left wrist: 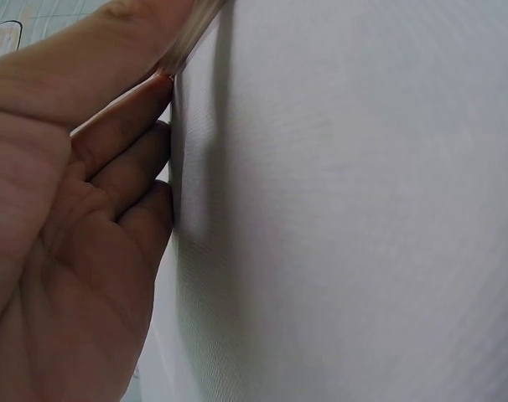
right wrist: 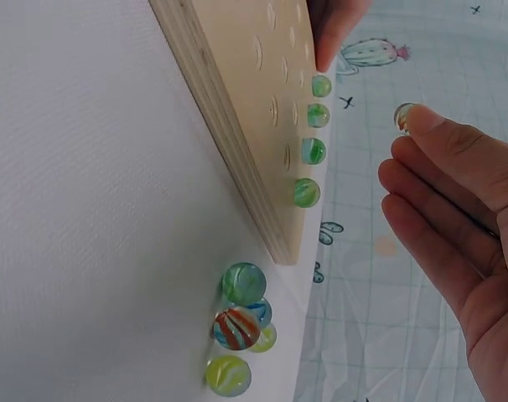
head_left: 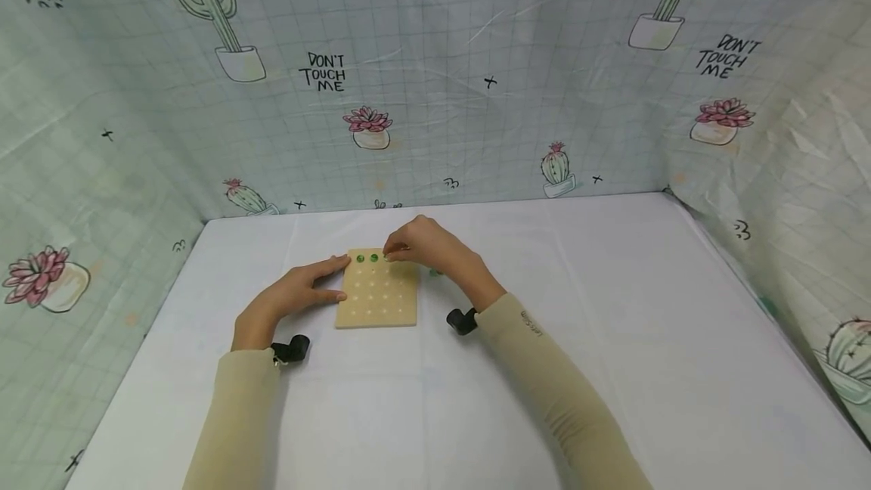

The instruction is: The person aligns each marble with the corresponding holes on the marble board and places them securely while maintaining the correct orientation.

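A square wooden board [head_left: 378, 307] with rows of round hollows lies on the white table. Green swirled marbles [right wrist: 313, 152] sit in a row of hollows along its far edge. My left hand [head_left: 291, 295] touches the board's left side, its thumb and index finger spread apart and fairly straight. Between thumb and fingers, my right hand [head_left: 435, 246] pinches a clear marble [right wrist: 401, 118] with a reddish-brown swirl, above the board's far edge in the right wrist view. The fingertip behind that marble is hidden.
To the right of the board, loose marbles lie close together: a green one [right wrist: 244, 284], a red-striped one [right wrist: 237, 328], a blue one [right wrist: 261, 312] and yellow ones [right wrist: 229, 376]. A cactus-print cloth [head_left: 435, 82] stands behind the table [head_left: 612, 339] and at both sides.
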A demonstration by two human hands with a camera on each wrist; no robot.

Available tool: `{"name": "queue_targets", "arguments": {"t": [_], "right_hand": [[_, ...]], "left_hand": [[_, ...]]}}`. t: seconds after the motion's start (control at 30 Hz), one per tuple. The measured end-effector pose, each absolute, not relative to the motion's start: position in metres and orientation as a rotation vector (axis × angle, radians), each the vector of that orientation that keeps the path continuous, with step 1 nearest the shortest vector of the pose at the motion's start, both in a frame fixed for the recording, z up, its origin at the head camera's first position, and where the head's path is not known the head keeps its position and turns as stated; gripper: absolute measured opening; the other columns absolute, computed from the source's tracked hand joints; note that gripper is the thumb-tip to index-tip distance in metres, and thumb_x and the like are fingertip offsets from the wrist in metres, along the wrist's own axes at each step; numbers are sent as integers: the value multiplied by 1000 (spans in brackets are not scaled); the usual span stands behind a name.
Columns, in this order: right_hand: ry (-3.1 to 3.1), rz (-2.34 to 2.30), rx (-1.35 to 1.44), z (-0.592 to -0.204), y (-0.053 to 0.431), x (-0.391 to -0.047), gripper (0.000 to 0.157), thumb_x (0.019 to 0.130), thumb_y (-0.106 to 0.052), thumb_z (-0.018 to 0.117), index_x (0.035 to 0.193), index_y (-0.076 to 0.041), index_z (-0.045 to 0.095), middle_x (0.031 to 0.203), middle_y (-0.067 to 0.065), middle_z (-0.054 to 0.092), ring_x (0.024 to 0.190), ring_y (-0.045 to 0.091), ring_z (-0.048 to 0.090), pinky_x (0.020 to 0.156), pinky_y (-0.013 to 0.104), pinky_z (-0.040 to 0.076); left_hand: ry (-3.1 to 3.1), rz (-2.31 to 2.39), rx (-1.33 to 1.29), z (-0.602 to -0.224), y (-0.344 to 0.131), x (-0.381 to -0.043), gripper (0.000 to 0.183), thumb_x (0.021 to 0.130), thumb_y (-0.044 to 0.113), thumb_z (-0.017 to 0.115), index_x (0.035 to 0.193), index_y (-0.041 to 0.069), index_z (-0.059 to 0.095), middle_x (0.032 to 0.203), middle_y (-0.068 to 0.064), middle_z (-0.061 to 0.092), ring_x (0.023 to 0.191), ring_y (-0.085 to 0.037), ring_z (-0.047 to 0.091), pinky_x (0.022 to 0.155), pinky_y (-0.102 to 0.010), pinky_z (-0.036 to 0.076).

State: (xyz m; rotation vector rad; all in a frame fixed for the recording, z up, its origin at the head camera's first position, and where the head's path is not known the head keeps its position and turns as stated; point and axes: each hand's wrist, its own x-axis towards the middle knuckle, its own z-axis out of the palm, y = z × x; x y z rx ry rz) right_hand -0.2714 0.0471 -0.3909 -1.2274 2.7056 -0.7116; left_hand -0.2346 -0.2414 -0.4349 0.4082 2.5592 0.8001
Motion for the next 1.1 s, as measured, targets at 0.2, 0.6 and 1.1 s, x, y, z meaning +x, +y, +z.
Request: {"name": "queue_targets", "arguments": {"t": [0.2,0.6,1.1], "right_hand": [[2690,-740,-1244,-395,41,-273,16,94,-20,75,107,-11,81,100,-2,78,84,5,70,77,18,55],[2689,-730,-1237,-397,23,-272,17,95,-23,74,107,-13,81,101,-3,78,84,3,69,78,15,54],[2706,-706,-1151,-410,-3,-274,19,95,-27,74,107,-16,82,101,-7,78,82,1,65,73,14,51]], "left_hand": [[2548,817,411,-436,-242,-232,86,90,45,75,161,21,33,167,-15,22,154,-39,16,122,-62,17],[2572,810,447,-435,-241,-234,85,90,44,75,161,22,33,166,-15,24,154,-39,18,121,-62,19],[2580,797,459,-433,-242,-235,85,91,45,74,161,20,33,166,-17,24,153,-40,19,121,-63,20]]}}
